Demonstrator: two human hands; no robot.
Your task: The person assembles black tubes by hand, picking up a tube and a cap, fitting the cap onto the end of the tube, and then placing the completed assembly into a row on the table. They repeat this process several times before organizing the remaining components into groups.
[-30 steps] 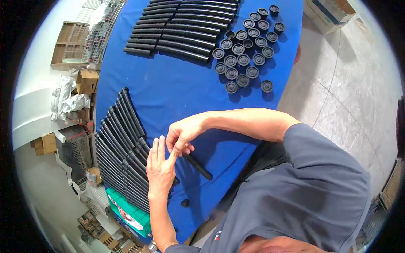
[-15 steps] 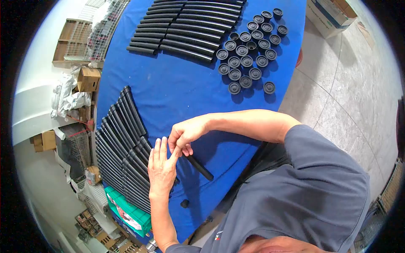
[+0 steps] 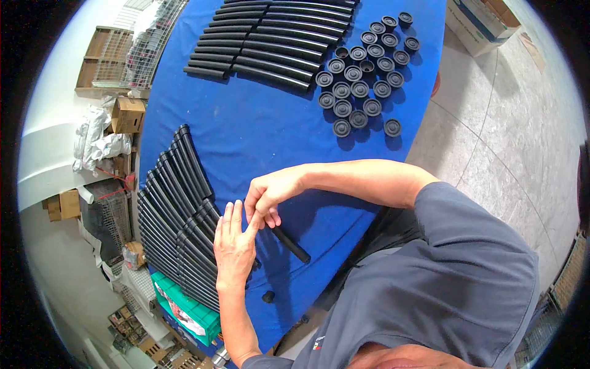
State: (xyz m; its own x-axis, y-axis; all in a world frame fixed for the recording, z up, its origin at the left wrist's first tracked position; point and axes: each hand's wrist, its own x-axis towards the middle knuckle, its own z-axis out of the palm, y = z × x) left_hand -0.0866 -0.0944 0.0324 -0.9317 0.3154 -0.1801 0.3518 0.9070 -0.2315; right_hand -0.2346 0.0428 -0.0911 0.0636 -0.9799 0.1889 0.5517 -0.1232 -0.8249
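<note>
My left hand [image 3: 234,253] lies with its fingers stretched out over the right edge of a fan of black tubes [image 3: 178,215]. Its thumb meets the curled fingers of my right hand [image 3: 270,195]. The right hand is closed round the upper end of a short black tube [image 3: 292,245], which slants down to the right; that end is hidden under the fingers. A small black cap-like piece [image 3: 268,297] sits on the blue cloth [image 3: 264,135] below my hands.
More black tubes [image 3: 270,40] lie in rows at the far side of the table. Several round black caps [image 3: 359,90] stand to their right. A green bin [image 3: 187,310] is at the lower left edge. Cardboard boxes [image 3: 128,115] and wire racks line the left wall.
</note>
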